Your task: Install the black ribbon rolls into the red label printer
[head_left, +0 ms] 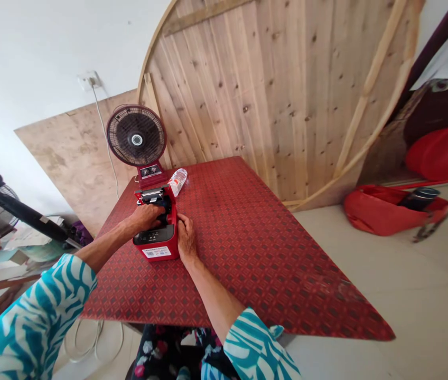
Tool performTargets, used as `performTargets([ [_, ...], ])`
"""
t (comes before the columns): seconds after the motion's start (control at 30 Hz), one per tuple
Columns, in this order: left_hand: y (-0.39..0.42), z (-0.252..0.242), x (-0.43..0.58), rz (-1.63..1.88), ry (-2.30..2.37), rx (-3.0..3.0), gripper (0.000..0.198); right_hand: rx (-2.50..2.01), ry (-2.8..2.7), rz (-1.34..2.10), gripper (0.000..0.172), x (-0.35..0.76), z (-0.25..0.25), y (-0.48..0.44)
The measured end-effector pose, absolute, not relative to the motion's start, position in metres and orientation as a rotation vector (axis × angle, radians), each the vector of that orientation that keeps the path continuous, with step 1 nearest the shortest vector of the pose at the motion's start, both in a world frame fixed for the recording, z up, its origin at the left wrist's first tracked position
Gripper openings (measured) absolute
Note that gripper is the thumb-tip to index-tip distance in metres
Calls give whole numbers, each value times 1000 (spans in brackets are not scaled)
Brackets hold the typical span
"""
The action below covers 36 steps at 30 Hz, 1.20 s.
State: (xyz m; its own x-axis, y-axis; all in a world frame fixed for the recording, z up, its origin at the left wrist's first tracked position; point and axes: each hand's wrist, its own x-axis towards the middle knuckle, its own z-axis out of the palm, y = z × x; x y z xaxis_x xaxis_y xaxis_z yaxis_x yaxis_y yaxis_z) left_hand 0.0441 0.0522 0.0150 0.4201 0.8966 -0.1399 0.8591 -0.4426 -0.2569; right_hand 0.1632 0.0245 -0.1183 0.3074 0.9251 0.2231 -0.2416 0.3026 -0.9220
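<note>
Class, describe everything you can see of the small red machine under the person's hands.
The small red machine is boxy, with a black top panel and a white QR-code sticker in front. Its lid stands open, showing a metal roller and dark insides. It sits on the red patterned table. The left hand lies over the opening; the right hand holds its side.

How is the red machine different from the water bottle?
The red machine is solid, but the water bottle is see-through. The machine's lid stands open; the bottle lies on its side. The left hand and right hand touch the machine, not the bottle. Both sit on the red patterned table.
</note>
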Motion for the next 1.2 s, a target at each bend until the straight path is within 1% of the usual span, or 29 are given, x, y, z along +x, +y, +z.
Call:
performTargets([
  [0.3, 48, 21, 31, 297, -1472, -2713, 45, -905, -911, 970, 30, 163, -118, 25],
  [0.5, 49, 23, 31, 310, -1489, -2720, 42, -924, -914, 974, 32, 164, -118, 24],
  [0.67, 40, 21, 35, 210, -1536, -2666, 39, -917, -906, 981, 29, 164, -118, 23],
  [0.83, 29, 35, 38, 183, -1533, -2593, 38, -909, -915, 974, 30, 164, -120, 24],
  [0.93, 26, 47, 13, -34, -1635, -2639, 39, -910, -905, 989, 29, 165, -120, 24],
  [1.03, 23, 50, -31, -411, -1966, -2662, 31, -908, -893, 1005, 28, 165, -121, 24],
  [1.1, 22, 44, -60, -697, -2160, -2539, 36, -905, -877, 1023, 28, 166, -124, 24],
  [1.2, 25, 22, -89, -1078, -2361, -2373, 41, -889, -859, 1061, 30, 167, -130, 24],
])
